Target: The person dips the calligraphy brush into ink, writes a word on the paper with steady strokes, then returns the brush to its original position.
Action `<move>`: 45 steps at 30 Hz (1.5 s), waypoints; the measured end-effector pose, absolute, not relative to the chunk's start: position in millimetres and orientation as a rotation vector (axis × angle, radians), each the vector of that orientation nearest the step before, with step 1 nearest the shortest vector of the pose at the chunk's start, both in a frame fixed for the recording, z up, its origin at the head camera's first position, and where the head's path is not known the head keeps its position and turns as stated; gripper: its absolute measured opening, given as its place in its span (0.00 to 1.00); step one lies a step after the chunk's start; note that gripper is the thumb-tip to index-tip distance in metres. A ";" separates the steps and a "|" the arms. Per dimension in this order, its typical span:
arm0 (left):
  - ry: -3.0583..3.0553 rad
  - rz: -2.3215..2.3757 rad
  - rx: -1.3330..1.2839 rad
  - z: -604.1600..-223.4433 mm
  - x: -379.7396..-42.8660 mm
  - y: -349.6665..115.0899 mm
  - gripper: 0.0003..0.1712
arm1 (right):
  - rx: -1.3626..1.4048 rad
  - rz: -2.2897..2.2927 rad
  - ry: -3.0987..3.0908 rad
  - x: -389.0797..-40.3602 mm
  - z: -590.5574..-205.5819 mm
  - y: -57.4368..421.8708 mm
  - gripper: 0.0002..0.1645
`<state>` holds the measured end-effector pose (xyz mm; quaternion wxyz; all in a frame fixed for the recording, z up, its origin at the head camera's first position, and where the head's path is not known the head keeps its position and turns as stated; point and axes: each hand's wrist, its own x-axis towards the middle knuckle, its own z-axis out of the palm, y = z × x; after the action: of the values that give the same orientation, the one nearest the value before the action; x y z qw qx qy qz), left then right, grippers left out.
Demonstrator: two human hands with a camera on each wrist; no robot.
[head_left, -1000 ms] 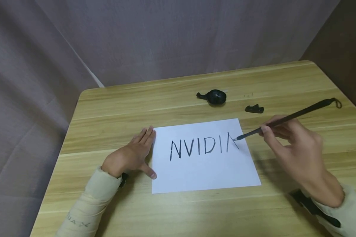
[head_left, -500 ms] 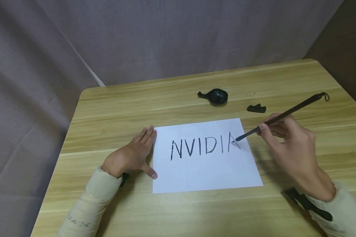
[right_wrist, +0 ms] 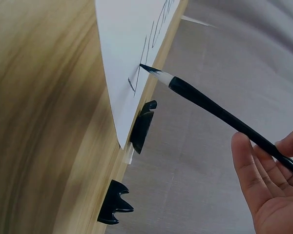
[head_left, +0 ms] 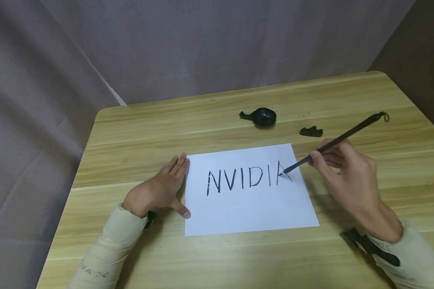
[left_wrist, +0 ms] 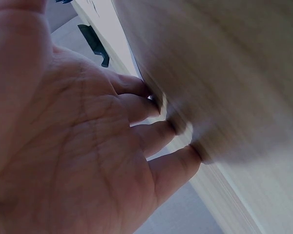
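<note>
In the head view a white sheet of paper (head_left: 246, 212) lies on the wooden table, with "NVIDIA" lettered on it in thin black strokes. My right hand (head_left: 354, 184) pinches a dark-handled ink brush (head_left: 341, 138) with a cord loop at its top end. The right wrist view shows the brush's bristles (right_wrist: 158, 73), white near the handle and black at the tip, with the tip right at the last letter. My left hand (head_left: 159, 188) rests at the paper's left edge, fingers straight and thumb spread; its fingertips (left_wrist: 185, 156) press down on the table in the left wrist view.
Behind the paper sits a black gourd-shaped piece (head_left: 264, 117) with a narrow neck. To its right lies a small black brush rest (head_left: 311, 131) with a peaked top. The wooden table (head_left: 137, 132) has rounded far corners, and a grey curtain (head_left: 217, 44) hangs behind it.
The brush tip has moved slightly left across the last letter, drawing toward its left stroke. My right hand has shifted left with it. The left hand has stayed in place.
</note>
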<state>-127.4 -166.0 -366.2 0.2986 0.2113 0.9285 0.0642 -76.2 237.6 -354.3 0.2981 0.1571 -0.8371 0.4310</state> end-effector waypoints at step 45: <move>2.466 0.191 0.586 -367.5 -128.3 -167.4 0.89 | 0.369 1.054 -2.254 -75.0 -343.7 241.8 0.12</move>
<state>-128.3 -167.4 -367.5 0.2952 0.2204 0.9269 0.0717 -75.0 241.8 -343.7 0.3077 0.1397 -0.8525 0.3987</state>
